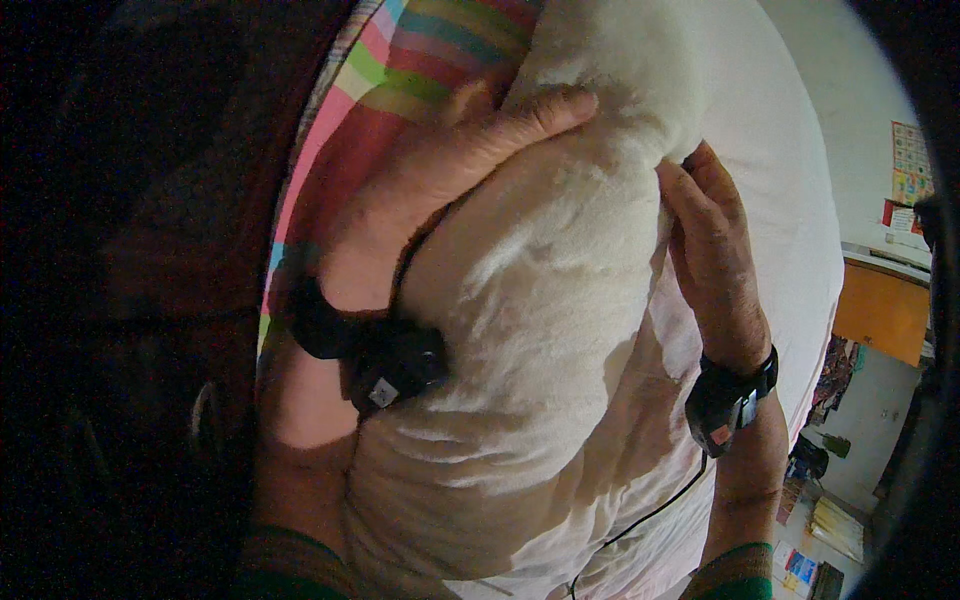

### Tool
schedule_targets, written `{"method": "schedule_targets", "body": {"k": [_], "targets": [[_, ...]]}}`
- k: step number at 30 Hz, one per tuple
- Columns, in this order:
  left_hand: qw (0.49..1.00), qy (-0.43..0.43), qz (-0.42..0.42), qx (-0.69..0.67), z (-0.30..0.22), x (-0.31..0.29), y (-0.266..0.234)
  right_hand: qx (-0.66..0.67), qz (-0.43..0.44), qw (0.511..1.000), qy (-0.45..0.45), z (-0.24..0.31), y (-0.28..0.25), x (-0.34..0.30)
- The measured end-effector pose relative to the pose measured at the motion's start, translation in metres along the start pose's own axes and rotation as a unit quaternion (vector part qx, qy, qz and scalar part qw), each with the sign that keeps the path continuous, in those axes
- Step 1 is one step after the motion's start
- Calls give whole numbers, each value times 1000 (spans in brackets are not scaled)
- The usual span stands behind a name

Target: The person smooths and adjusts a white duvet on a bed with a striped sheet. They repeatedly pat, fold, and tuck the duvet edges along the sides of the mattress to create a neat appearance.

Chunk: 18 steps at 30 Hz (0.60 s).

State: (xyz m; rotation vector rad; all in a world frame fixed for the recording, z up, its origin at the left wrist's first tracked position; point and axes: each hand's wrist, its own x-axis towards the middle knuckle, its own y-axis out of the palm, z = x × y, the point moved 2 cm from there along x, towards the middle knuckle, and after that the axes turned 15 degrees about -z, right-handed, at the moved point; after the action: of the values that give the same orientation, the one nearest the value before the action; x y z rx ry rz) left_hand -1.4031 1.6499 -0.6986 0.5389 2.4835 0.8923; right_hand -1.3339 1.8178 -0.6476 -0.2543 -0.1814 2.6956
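A thick, bunched roll of cream fleecy blanket (530, 310) runs lengthwise between my forearms. My left hand (470, 150) holds its far left side, with one digit stretched over the top and the other fingers partly hidden. On the far right side, my right hand (710, 220) is closed on the blanket's edge, its fingertips tucked into the fabric. Both wrists carry a black strapped device; the left device (395, 365) rests against the blanket, and the right device (725, 405) sits above the pale sheet.
Under the blanket lie a striped multicoloured cloth (440, 50) at the left and a pale pink sheet (770, 130) at the right. A thin black cable (655, 515) trails from the right device. Beyond the bed's right edge stand an orange-brown cabinet (880, 310) and scattered items. The left side is dark.
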Motion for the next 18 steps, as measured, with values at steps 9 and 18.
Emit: {"method": "schedule_targets", "body": {"k": [9, 18], "targets": [[961, 22, 34, 273, -2, -5, 5, -72, 45, 996, 8, -1, -3, 1], [994, 103, 6, 36, -6, -20, 25, -159, -91, 980, -77, 33, -47, -20]]}}
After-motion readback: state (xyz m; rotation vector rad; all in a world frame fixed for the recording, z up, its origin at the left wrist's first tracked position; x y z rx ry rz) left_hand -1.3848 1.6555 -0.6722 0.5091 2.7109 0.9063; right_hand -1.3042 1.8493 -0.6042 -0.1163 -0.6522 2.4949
